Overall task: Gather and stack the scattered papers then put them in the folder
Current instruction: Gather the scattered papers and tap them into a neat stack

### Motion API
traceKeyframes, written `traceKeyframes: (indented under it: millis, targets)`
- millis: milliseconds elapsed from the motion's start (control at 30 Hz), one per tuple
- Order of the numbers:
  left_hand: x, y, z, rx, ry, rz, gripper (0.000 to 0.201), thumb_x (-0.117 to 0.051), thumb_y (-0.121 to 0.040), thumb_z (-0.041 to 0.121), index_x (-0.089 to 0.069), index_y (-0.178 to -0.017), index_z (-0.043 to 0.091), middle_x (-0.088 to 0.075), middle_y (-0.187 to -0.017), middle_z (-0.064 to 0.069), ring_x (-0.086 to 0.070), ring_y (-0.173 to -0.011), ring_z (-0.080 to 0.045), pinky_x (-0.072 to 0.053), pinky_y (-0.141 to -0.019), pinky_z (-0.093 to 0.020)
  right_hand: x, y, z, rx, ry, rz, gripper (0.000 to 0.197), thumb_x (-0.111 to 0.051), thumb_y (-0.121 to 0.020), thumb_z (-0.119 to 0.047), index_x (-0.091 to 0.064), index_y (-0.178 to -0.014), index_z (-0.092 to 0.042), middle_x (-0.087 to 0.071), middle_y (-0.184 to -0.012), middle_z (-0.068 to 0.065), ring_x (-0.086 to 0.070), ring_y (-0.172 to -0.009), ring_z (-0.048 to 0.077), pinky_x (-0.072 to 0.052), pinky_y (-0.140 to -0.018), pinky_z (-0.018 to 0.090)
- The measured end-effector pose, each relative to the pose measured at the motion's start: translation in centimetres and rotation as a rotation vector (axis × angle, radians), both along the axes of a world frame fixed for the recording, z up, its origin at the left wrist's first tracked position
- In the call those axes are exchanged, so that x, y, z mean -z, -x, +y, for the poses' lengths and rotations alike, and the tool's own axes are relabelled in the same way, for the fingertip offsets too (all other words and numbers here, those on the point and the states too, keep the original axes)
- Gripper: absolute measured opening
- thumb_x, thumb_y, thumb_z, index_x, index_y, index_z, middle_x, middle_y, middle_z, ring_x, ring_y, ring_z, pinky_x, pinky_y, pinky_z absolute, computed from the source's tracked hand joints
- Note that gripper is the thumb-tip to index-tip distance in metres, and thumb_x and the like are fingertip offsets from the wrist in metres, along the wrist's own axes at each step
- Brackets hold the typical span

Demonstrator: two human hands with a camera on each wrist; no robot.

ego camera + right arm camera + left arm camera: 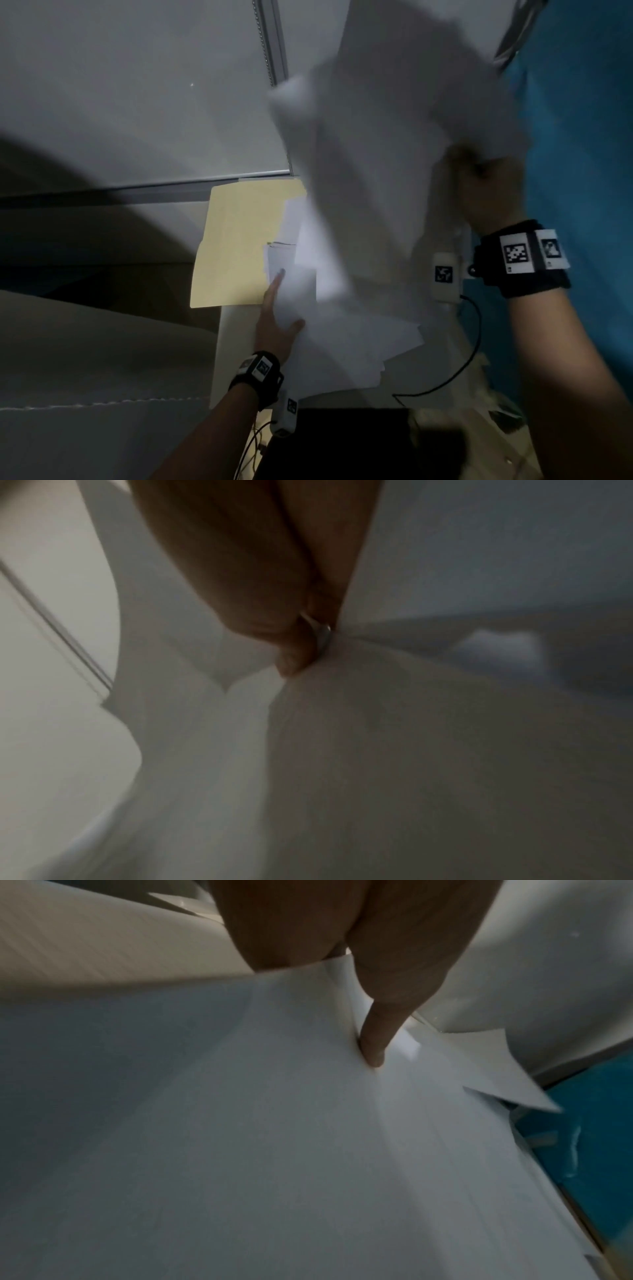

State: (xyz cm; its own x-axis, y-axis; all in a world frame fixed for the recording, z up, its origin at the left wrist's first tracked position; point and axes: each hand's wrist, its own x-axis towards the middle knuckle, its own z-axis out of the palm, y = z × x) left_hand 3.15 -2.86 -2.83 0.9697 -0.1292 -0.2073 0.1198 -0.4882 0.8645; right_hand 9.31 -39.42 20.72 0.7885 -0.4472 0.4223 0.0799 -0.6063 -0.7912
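A yellow folder (239, 246) lies shut on the surface, its right part under white sheets. Loose white papers (349, 346) spread in an uneven pile in front of it. My left hand (286, 305) holds the pile's left edge, forefinger stretched along it; in the left wrist view the thumb (373, 1042) presses on the papers (274, 1137) and the other fingers are hidden behind them. My right hand (476, 164) is raised at the right and pinches several lifted sheets (376, 137), which are blurred. Its thumb (294, 661) clamps the sheets (411, 750).
A blue surface (582, 137) fills the right side. A black object (359, 445) and a black cable (474, 342) lie near the front edge. A metal rail (270, 41) runs up the pale wall behind. A beige board (102, 359) lies at the left.
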Motion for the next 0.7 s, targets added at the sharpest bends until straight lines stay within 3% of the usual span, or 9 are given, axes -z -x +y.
traceKeyframes:
  millis: [100,167,233,267,367,433,567,633,700]
  targets:
    - [0.5,-0.4,0.2,-0.024,-0.079,0.07,0.064,-0.083,-0.082,0.002,-0.063,-0.114,0.054,-0.07,-0.132,0.003,-0.065,-0.12,-0.016,-0.052,-0.109,-0.046,6.9,-0.1,1.1,-0.17,-0.039,0.292,0.023,-0.065,-0.093,-0.011,-0.071,-0.115,-0.005,-0.072,-0.113,0.01,-0.065,-0.106,0.016,-0.048,-0.089,0.01]
    - [0.1,-0.3,-0.1,-0.058,-0.071,0.117,0.044,-0.076,-0.089,0.005,-0.072,-0.104,0.046,-0.077,-0.119,-0.002,-0.07,-0.114,-0.025,-0.057,-0.101,-0.046,12.2,0.2,2.0,-0.163,-0.091,0.514,0.024,-0.069,-0.09,-0.026,-0.072,-0.099,-0.004,-0.073,-0.093,0.01,-0.066,-0.092,0.018,-0.046,-0.068,0.012]
    - [-0.8,-0.4,-0.5,-0.094,-0.049,0.145,0.019,-0.065,-0.097,0.019,-0.079,-0.1,0.031,-0.082,-0.101,0.003,-0.074,-0.102,-0.028,-0.06,-0.086,-0.033,16.2,1.4,3.6,-0.141,-0.173,0.677,0.013,-0.071,-0.09,-0.022,-0.067,-0.085,-0.011,-0.065,-0.076,0.0,-0.063,-0.08,0.02,-0.042,-0.058,0.019]
    - [-1.2,-0.4,-0.8,-0.098,-0.037,0.172,0.022,-0.059,-0.102,0.029,-0.08,-0.103,0.022,-0.082,-0.095,0.004,-0.075,-0.095,-0.026,-0.06,-0.08,-0.03,17.9,2.2,4.5,-0.155,-0.24,0.715,0.006,-0.07,-0.091,-0.015,-0.068,-0.091,-0.01,-0.068,-0.082,0.0,-0.065,-0.084,0.022,-0.046,-0.063,0.019]
    - [-1.1,-0.5,-1.5,-0.157,0.155,0.33,0.048,-0.059,-0.099,0.059,-0.078,-0.116,0.018,-0.081,-0.106,0.0,-0.077,-0.102,-0.026,-0.061,-0.08,-0.031,20.6,4.1,6.9,-0.25,-0.396,0.745,0.04,-0.068,-0.092,-0.004,-0.062,-0.131,-0.002,-0.069,-0.122,0.01,-0.066,-0.11,0.026,-0.055,-0.091,0.033]
    - [-0.8,-0.3,-1.5,-0.176,0.158,0.276,0.042,-0.084,-0.087,0.036,-0.069,-0.123,0.021,-0.077,-0.115,0.005,-0.073,-0.112,-0.024,-0.06,-0.077,-0.023,21.1,4.8,7.9,-0.309,-0.421,0.791,0.044,-0.067,-0.093,-0.002,-0.059,-0.135,-0.004,-0.067,-0.126,0.01,-0.065,-0.114,0.027,-0.052,-0.094,0.033]
    - [-2.0,-0.5,-1.9,-0.209,0.271,0.184,0.099,-0.094,-0.069,0.0,-0.038,-0.142,0.037,-0.066,-0.128,0.009,-0.07,-0.112,-0.012,-0.065,-0.079,-0.036,21.8,5.3,8.3,-0.305,-0.399,0.81,0.047,-0.074,-0.089,-0.009,-0.058,-0.134,-0.01,-0.067,-0.122,0.004,-0.066,-0.111,0.025,-0.053,-0.089,0.028]
    - [-3.0,-0.8,-1.9,-0.194,0.348,0.134,0.109,-0.092,-0.069,-0.008,-0.034,-0.152,0.032,-0.065,-0.132,0.012,-0.07,-0.112,-0.005,-0.065,-0.08,-0.031,22.0,5.7,7.9,-0.216,-0.431,0.82,0.067,-0.086,-0.078,-0.022,-0.052,-0.135,-0.015,-0.062,-0.122,0.002,-0.063,-0.105,0.023,-0.055,-0.088,0.033]
    - [-4.0,-1.4,-1.7,-0.189,0.379,0.127,0.094,-0.094,-0.068,-0.007,-0.047,-0.146,0.017,-0.072,-0.126,0.009,-0.072,-0.111,-0.012,-0.064,-0.08,-0.03,21.6,6.4,7.2,-0.12,-0.522,0.809,0.09,-0.096,-0.062,-0.031,-0.047,-0.136,-0.018,-0.057,-0.119,0.0,-0.06,-0.101,0.021,-0.056,-0.085,0.035]
